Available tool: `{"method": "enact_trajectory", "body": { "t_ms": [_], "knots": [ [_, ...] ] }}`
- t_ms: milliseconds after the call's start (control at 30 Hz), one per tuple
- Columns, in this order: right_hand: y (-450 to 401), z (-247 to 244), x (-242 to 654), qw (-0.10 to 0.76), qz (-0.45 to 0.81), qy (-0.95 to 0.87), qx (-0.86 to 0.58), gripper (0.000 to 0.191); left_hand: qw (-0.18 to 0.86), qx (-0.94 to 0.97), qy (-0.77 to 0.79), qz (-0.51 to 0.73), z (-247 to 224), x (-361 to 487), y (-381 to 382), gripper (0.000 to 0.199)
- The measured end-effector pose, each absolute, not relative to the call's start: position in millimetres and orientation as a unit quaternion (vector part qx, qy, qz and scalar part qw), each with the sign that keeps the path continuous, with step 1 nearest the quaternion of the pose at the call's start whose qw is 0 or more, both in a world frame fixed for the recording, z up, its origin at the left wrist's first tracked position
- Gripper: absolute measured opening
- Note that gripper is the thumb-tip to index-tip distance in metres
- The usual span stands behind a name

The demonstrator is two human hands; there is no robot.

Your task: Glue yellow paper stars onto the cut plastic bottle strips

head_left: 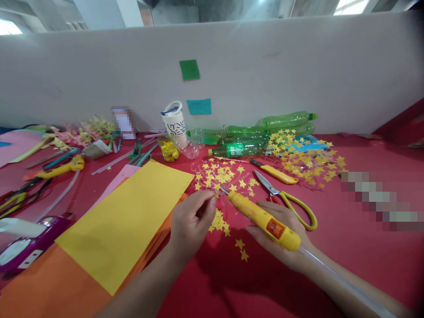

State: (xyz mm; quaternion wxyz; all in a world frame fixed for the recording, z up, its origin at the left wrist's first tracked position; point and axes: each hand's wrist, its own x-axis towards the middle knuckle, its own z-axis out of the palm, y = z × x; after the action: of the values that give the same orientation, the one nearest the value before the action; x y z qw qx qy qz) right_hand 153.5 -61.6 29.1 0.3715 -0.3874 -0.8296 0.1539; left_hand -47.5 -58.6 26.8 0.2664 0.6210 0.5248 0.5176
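In my right hand (288, 225) lies a yellow hot glue gun (261, 216), its metal tip angled up and left and a clear glue stick (331, 271) running out of its back end. My left hand (194, 218) is closed in a pinch close to the tip; what sits between its fingertips is too small to make out. Yellow paper stars (217, 172) lie beyond the fingertips among clear plastic pieces. A small heap of stars (218, 221) is between the hands, with two loose stars (242, 249) nearer me.
Yellow-handled scissors (300, 207) and a yellow cutter knife (278, 172) lie right. Green bottles (245, 137) and a white cup (174, 123) stand or lie by the wall. Yellow paper (129, 221), a purple device (36, 243) and another glue gun (66, 167) are left.
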Motion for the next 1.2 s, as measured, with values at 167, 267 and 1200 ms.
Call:
{"method": "enact_trajectory", "body": {
  "t_ms": [167,267,1200],
  "knots": [
    [-57,27,153,0.447,0.078,-0.802,-0.387,0.010,0.619,0.457,0.472,0.430,29,-40,-59,0.017],
    [-56,21,154,0.443,0.081,-0.812,-0.371,0.009,0.711,0.416,0.433,0.366,27,-35,-61,0.018],
    [-50,19,153,0.453,0.098,-0.814,-0.349,0.016,0.657,0.493,0.464,0.332,36,-42,-65,0.020]
  ]
}}
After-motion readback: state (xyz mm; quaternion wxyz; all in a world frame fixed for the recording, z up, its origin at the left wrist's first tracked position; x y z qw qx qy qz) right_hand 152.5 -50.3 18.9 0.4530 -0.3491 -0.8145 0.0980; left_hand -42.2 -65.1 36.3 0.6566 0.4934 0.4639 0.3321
